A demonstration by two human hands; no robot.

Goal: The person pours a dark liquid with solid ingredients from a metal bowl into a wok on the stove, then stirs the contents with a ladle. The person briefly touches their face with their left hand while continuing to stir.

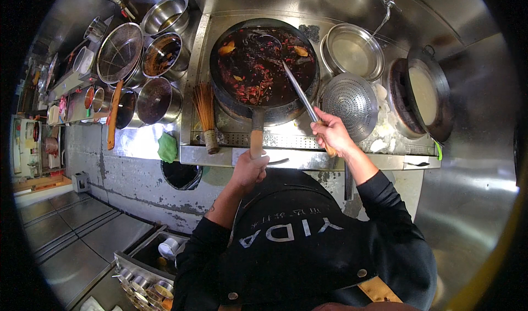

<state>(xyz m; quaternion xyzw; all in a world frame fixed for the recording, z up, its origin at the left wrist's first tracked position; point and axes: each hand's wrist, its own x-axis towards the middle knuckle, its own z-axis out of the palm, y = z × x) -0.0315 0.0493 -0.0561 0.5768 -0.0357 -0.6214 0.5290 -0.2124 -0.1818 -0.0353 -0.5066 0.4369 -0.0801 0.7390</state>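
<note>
My left hand (249, 170) is closed around the wooden handle (256, 144) of a black wok (264, 104). Dark liquid with red chilli pieces, small bits and leaves fills the wok. In my right hand (332, 133) is a ladle (299, 89) with a metal shaft and wooden grip. The ladle's shaft slopes into the liquid, and only part of its bowl's rim shows. Beside my right hand lies a perforated metal strainer (350, 107). A bamboo wok brush (206, 117) lies left of the wok.
Metal pots (159, 100) and a mesh skimmer (120, 53) stand at left, near a green cloth (167, 147). On the right are a basin of cloudy liquid (354, 53), a faucet (388, 8) and a second wok (429, 92). The stove's front edge (309, 160) runs before me.
</note>
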